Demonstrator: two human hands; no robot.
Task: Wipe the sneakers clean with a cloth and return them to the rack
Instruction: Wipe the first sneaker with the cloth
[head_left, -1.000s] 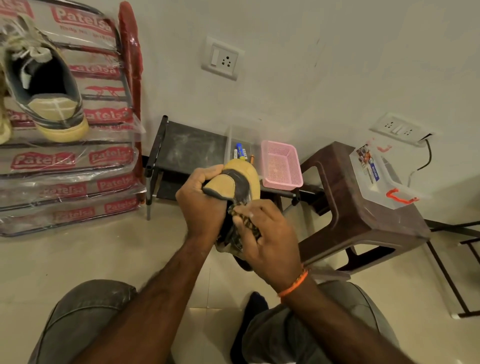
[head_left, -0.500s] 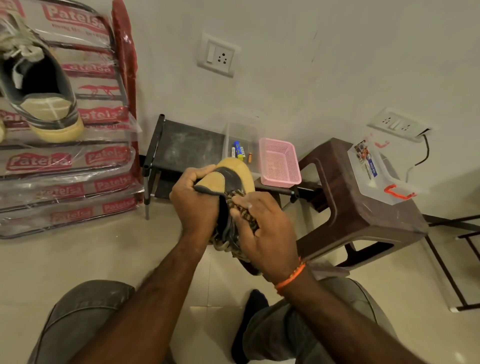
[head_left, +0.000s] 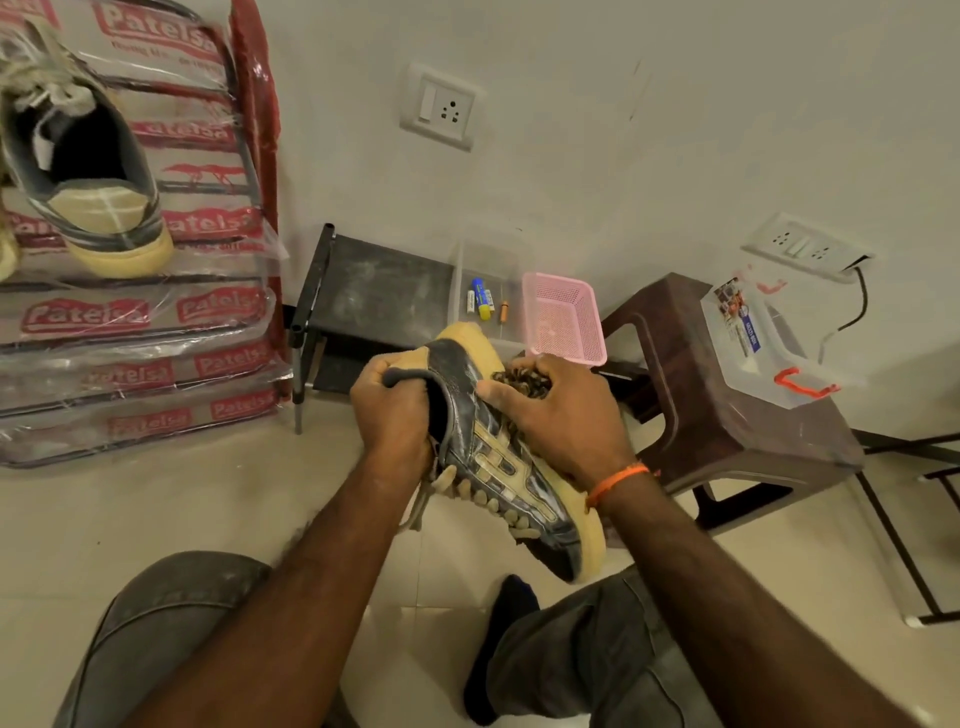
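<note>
A dark sneaker (head_left: 498, 457) with tan stripes and a yellowed sole is held in the air in front of me, heel away, toe pointing down toward my lap. My left hand (head_left: 395, 415) grips its heel collar, fingers curled into the opening. My right hand (head_left: 556, 415) clutches a bunched brown patterned cloth (head_left: 522, 380) against the sneaker's side near the heel. The matching second sneaker (head_left: 88, 176) sits on the plastic-wrapped red shoe rack (head_left: 156, 317) at upper left.
A low black stand (head_left: 379, 296) against the wall holds a clear tray with small items and a pink basket (head_left: 563, 317). A brown plastic stool (head_left: 727, 415) at right carries a clear box (head_left: 753, 332). My knees are below, on a tiled floor.
The sneaker has been turned so its striped side faces up and its toe swings out toward me. My right hand with the cloth moved up from the middle toward the heel.
</note>
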